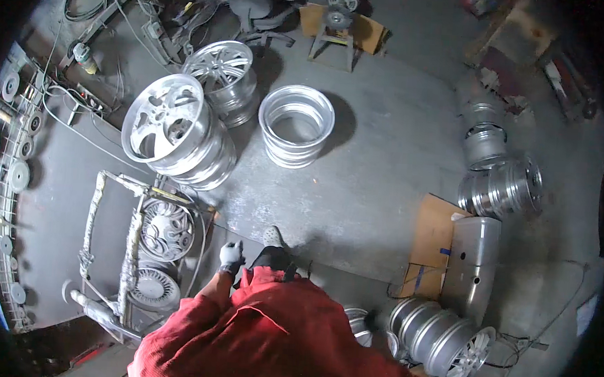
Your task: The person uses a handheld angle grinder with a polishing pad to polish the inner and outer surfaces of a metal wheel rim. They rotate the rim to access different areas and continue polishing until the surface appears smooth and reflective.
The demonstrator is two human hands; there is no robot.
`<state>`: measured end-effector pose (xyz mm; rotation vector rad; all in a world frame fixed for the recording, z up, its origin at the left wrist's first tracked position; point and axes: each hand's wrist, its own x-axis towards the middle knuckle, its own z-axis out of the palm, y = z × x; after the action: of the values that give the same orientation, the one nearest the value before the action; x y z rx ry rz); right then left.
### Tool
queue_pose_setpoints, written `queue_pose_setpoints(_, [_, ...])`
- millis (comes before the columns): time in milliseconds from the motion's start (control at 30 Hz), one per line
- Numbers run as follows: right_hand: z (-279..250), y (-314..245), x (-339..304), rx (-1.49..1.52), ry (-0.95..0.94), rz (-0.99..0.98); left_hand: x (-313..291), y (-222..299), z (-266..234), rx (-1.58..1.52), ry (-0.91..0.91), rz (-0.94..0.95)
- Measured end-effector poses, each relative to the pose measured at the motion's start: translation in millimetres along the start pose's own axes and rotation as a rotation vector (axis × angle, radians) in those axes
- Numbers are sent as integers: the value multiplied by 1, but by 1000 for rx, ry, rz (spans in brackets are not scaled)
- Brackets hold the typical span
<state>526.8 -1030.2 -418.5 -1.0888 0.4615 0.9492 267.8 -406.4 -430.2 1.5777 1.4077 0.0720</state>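
My left hand [231,254], in a pale grey glove with a dark cuff, hangs beside my left leg. Its fingers look loosely curled, and I see nothing in them. It is above the floor and touches none of the wheels. Nearest to it is a grey cable, with two patterned wheel covers [166,230] beyond it on the left. Ahead of me a bare metal wheel rim [295,127] lies flat on the floor. Left of it stand stacks of silver alloy wheels [165,118], [221,68]. My right hand does not show; my red-sleeved body covers the lower middle.
A wrapped tubular frame [130,254] stands at left, near a wire rack [4,207] of discs. Right are a silver tank [472,266], cardboard [430,239] and stacked wheels [438,335], [500,185]. A chair [250,5] and small stand [333,43] are at the back.
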Motion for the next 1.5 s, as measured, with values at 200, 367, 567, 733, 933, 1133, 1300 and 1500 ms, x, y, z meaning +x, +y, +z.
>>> queue_pose_setpoints(200, [284, -190, 138, -500, 71, -420, 100, 169, -52, -420, -58, -127])
queue_pose_setpoints(367, [432, -253, 238, -702, -68, -293, 149, 166, -54, -947, 63, -194])
queue_pose_setpoints(567, [480, -264, 367, -664, 62, 145, 143, 170, -47, -673, 162, -302])
queue_pose_setpoints(733, [436, -265, 500, -451, -263, 656, 169, 174, -54, -828, 176, -622])
queue_pose_setpoints(933, [493, -284, 627, -778, -92, 274, 243, 256, -32, -230, 95, -418])
queue_pose_setpoints(1133, [478, -319, 776, -1306, 23, -311, 396, 324, 21, -441, -64, -194])
queue_pose_setpoints(1300, [440, -320, 853, -1333, 159, -517, 499, 344, 83, -74, -3, 84])
queue_pose_setpoints(1500, [495, -323, 808, -1164, 143, 169, 577, 369, 137, -330, -51, -243])
